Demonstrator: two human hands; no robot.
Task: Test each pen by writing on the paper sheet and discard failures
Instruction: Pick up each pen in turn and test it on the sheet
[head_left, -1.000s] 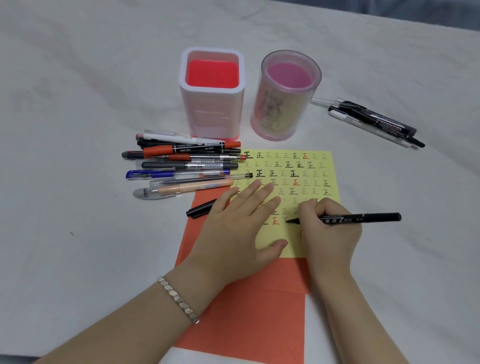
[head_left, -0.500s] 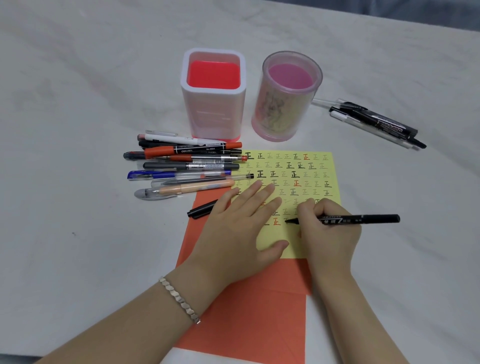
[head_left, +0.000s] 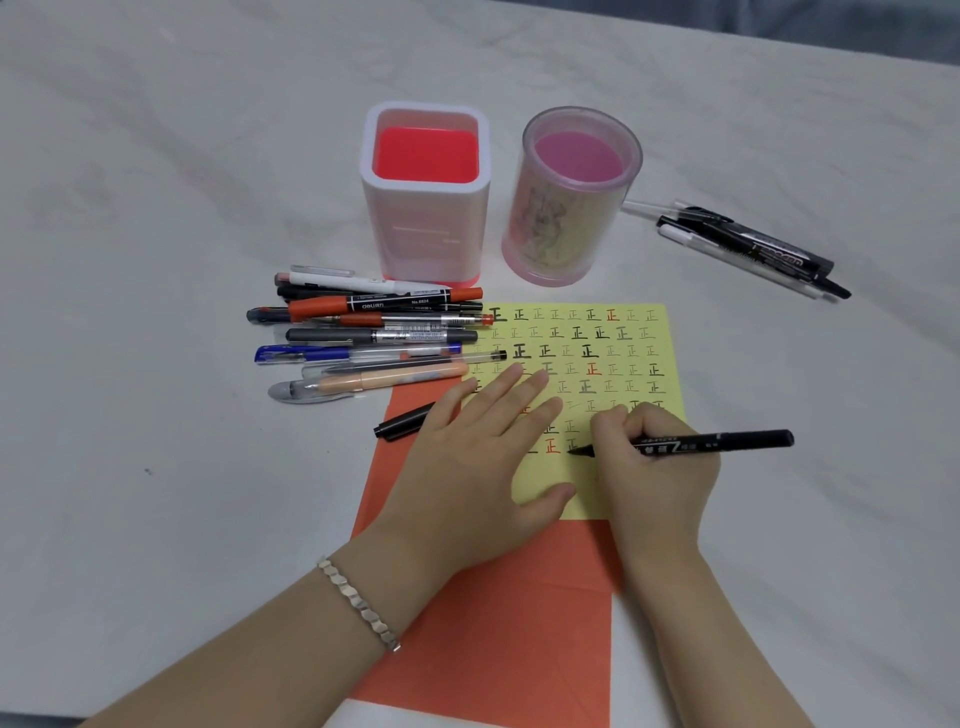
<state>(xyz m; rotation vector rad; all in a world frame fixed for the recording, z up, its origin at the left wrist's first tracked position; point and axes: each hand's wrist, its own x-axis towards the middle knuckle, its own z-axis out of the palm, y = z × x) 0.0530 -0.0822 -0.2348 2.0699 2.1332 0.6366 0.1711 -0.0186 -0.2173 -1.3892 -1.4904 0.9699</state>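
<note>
A yellow paper sheet (head_left: 623, 364) covered with rows of written characters lies on an orange sheet (head_left: 509, 623). My right hand (head_left: 660, 478) grips a black marker pen (head_left: 727, 441), its tip touching the yellow sheet near the lower rows. My left hand (head_left: 478, 457) lies flat with straight fingers on the sheet's left part, pressing it down. A black pen cap (head_left: 402, 423) sticks out from under my left hand's fingers. Several pens (head_left: 374, 338) lie in a pile to the left of the sheet. A second small group of pens (head_left: 748, 249) lies at the right.
Two pen holders stand behind the sheet: a square white one with a red inside (head_left: 426, 208) and a round pink translucent one (head_left: 566, 208). Both look empty from above. Everything rests on a pale marbled table (head_left: 156, 467).
The pen tip has shifted only slightly on the yellow sheet as my right hand writes. My left hand has stayed in place.
</note>
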